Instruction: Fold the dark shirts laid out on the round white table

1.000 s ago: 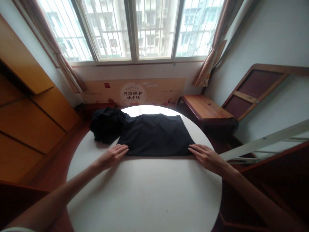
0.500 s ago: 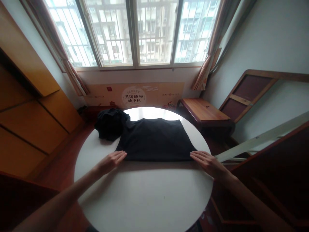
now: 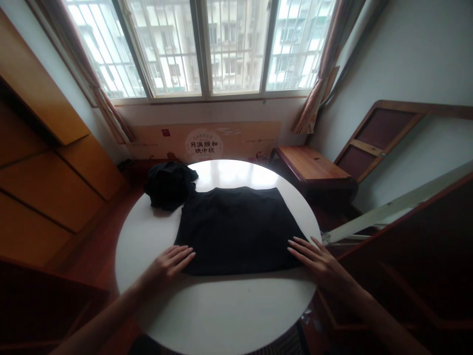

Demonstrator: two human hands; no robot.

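Observation:
A black piece of cloth (image 3: 240, 227), which looks like a garment, lies spread nearly flat on a round white table (image 3: 229, 308). My left hand (image 3: 173, 260) rests on its near left corner, fingers stretched out and palm down. Over the near right corner lies my right hand (image 3: 314, 256), its fingers spread a little on the fabric. Behind the left end of the cloth sits a crumpled black bundle of fabric (image 3: 168, 185), close against it. Whether the two pieces are joined cannot be made out.
A low wooden stool or small table (image 3: 312, 162) stands beyond the table at the right. Orange-brown cabinets (image 3: 44, 182) line the left side. A dark wooden panel (image 3: 402, 266) rises close on the right. A barred window (image 3: 203, 49) fills the far wall.
The cloth's near edge has come closer to me, and the cloth lies flatter. Both hands have moved nearer with it, and their fingers have gone from pressed together to stretched out.

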